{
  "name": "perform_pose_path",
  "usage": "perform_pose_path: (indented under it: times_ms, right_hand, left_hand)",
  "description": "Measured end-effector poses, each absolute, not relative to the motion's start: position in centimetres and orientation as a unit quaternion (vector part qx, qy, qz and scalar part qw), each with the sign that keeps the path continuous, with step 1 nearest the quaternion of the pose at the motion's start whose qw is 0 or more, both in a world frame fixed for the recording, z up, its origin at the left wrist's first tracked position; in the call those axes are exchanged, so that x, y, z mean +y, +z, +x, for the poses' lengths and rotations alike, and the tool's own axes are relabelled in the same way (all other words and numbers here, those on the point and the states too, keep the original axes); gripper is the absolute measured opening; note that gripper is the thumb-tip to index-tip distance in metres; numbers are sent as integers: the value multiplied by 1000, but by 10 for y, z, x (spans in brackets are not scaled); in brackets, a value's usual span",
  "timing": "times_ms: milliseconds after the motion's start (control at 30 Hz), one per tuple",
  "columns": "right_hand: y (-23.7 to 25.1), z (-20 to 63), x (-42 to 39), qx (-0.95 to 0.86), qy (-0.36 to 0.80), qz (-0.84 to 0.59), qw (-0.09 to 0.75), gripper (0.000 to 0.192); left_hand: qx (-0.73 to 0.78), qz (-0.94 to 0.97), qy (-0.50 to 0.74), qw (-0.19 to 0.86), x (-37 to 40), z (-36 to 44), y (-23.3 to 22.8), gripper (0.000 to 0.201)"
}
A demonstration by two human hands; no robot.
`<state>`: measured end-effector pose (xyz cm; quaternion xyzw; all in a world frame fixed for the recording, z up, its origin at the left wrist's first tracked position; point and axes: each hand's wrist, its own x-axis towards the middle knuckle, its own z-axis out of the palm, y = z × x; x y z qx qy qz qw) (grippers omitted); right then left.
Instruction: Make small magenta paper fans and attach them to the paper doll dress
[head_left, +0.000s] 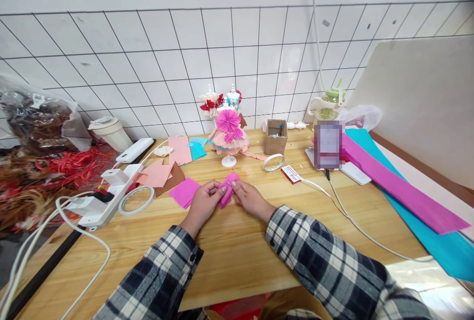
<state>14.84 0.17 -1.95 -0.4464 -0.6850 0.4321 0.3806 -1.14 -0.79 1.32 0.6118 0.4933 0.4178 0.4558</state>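
**Both hands pinching folded pink paper**

Left hand (203, 202) and right hand (251, 198) are both closed on a small folded pink paper piece (227, 189), creased and matte, at table centre. A flat pink square (184, 192) lies at its 9 o'clock. Clear tape ring (136, 200) sits farther toward 9. Paper-dress doll (228, 135), pleated, stands at 12. Wooden table (237, 256) shows smooth grain.

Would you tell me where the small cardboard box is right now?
In the head view, the small cardboard box stands at the table's far edge by the tiled wall, right of the paper doll.
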Motion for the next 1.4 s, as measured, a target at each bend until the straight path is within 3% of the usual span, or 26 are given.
perform_pose_path:
  times_ms: [1400]
  right_hand:
    - [-19, 148, 3, -680, 446, -442, 378, 40]
  left_hand:
    - [471, 646, 419, 430, -2, -16, 4, 31]
